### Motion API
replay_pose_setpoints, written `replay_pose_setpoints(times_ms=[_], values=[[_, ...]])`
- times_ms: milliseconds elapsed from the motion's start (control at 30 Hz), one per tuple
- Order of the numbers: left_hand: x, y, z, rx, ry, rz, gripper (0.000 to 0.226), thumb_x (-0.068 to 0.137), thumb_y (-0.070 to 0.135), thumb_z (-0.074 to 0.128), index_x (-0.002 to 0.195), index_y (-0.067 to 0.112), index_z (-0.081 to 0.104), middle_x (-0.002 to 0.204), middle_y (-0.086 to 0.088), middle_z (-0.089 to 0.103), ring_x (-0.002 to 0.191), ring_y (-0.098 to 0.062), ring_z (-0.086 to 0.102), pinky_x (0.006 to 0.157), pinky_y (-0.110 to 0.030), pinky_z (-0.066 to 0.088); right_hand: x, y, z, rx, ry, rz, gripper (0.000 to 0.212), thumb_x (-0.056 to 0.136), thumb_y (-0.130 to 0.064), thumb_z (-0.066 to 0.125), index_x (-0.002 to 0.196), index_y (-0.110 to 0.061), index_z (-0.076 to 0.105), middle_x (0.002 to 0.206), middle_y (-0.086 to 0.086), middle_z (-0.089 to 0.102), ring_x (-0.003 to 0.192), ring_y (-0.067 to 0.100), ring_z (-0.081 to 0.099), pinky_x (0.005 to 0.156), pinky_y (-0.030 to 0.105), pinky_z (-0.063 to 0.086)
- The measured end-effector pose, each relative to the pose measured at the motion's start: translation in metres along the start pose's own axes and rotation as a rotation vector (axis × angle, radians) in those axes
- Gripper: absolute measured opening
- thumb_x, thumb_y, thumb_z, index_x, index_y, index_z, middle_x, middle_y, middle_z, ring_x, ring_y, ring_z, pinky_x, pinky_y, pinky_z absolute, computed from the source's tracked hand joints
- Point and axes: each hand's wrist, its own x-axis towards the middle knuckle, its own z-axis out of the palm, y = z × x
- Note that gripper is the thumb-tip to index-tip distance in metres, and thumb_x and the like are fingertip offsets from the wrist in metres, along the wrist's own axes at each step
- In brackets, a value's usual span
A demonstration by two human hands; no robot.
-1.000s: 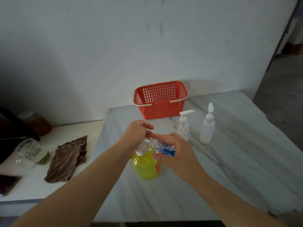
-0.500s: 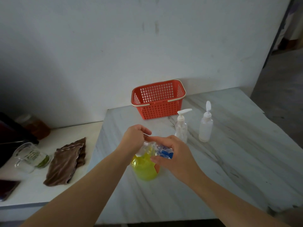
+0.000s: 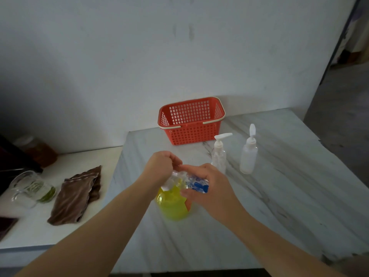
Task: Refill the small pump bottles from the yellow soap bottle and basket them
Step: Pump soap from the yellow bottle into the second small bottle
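Observation:
A small clear pump bottle with a blue label lies sideways in the air above the yellow soap bottle, which stands on the marble table. My right hand grips the small bottle's body. My left hand grips its white pump end, fingers curled over it. Two more small bottles stand behind: a clear pump bottle and a white flip-top bottle. The orange basket sits by the wall with nothing seen inside.
The marble table ends at the right beside a floor drop. A lower white counter at the left holds a brown cloth, a glass mug, a jar and a dark phone.
Both hands keep their hold on the small labelled bottle over the yellow one. My left fingers have shifted slightly round the pump end. The view has tilted a little.

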Motion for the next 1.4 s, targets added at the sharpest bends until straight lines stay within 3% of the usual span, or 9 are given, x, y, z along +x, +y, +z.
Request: replay_pose_setpoints(times_ms=[167, 333, 467, 600, 833, 1000, 1200, 1400], values=[[0.002, -0.006, 0.002, 0.016, 0.01, 0.009, 0.041, 0.085, -0.01, 0.03, 0.073, 0.012, 0.063, 0.08, -0.009, 0.065, 0.078, -0.023, 0.06, 0.079, -0.035, 0.051, -0.002, 0.003, 0.001, -0.013, -0.013, 0.016, 0.049, 0.075, -0.027, 0.075, 0.12, -0.04, 0.061, 0.087, -0.012, 0.049, 0.084, -0.007, 0.051, 0.076, 0.005, 0.039], [-0.002, 0.005, -0.002, 0.026, -0.059, -0.001, 0.037, 0.087, -0.009, 0.033, 0.077, 0.01, 0.063, 0.077, -0.007, 0.063, 0.068, -0.015, 0.056, 0.06, -0.022, 0.045, -0.002, -0.002, -0.001, -0.013, -0.01, 0.008, 0.048, 0.073, -0.032, 0.072, 0.119, -0.039, 0.061, 0.088, -0.01, 0.05, 0.084, -0.006, 0.052, 0.075, 0.006, 0.04], [-0.003, 0.012, -0.003, 0.002, -0.072, -0.011, 0.035, 0.088, -0.007, 0.034, 0.08, 0.01, 0.064, 0.08, -0.009, 0.063, 0.079, -0.023, 0.057, 0.071, -0.028, 0.047, 0.0, -0.005, -0.006, -0.056, -0.022, 0.006, 0.046, 0.078, -0.027, 0.073, 0.121, -0.04, 0.061, 0.089, -0.01, 0.05, 0.085, 0.001, 0.055, 0.075, 0.008, 0.043], [-0.002, 0.004, -0.001, -0.017, -0.014, -0.004, 0.037, 0.087, -0.006, 0.032, 0.078, 0.012, 0.063, 0.074, -0.006, 0.064, 0.072, -0.021, 0.058, 0.073, -0.031, 0.049, 0.0, -0.004, -0.002, -0.023, -0.008, 0.009, 0.048, 0.077, -0.026, 0.075, 0.118, -0.046, 0.058, 0.089, -0.01, 0.051, 0.085, -0.004, 0.053, 0.076, 0.007, 0.041], [-0.003, -0.004, 0.002, -0.018, 0.011, 0.028, 0.037, 0.086, -0.005, 0.031, 0.079, 0.012, 0.064, 0.071, -0.005, 0.065, 0.072, -0.022, 0.059, 0.075, -0.032, 0.05, -0.001, 0.003, 0.0, -0.028, -0.008, 0.012, 0.053, 0.076, -0.021, 0.078, 0.123, -0.038, 0.061, 0.092, -0.002, 0.055, 0.085, 0.0, 0.054, 0.078, 0.006, 0.039], [-0.003, -0.004, 0.0, -0.055, 0.005, 0.016, 0.039, 0.085, -0.007, 0.032, 0.072, 0.013, 0.063, 0.072, -0.006, 0.064, 0.074, -0.022, 0.059, 0.076, -0.033, 0.05, 0.001, 0.002, 0.001, -0.045, -0.003, 0.011, 0.052, 0.075, -0.022, 0.079, 0.122, -0.036, 0.063, 0.091, -0.005, 0.055, 0.086, -0.003, 0.054, 0.077, 0.005, 0.039], [-0.007, 0.008, -0.008, -0.111, -0.052, 0.013, 0.033, 0.086, -0.009, 0.033, 0.084, 0.007, 0.062, 0.07, -0.007, 0.066, 0.066, -0.018, 0.058, 0.066, -0.026, 0.049, 0.002, -0.003, 0.001, -0.031, 0.009, 0.014, 0.057, 0.068, -0.039, 0.07, 0.124, -0.034, 0.062, 0.09, -0.01, 0.056, 0.086, -0.002, 0.055, 0.076, 0.004, 0.04], [-0.002, -0.002, -0.001, -0.045, -0.02, 0.024, 0.038, 0.085, -0.007, 0.032, 0.076, 0.014, 0.063, 0.069, -0.004, 0.067, 0.072, -0.024, 0.058, 0.078, -0.037, 0.05, 0.001, 0.005, 0.004, 0.062, 0.053, 0.077, 0.052, 0.068, -0.019, 0.084, 0.116, -0.028, 0.066, 0.102, -0.01, 0.064, 0.092, -0.002, 0.062, 0.077, 0.008, 0.046]])
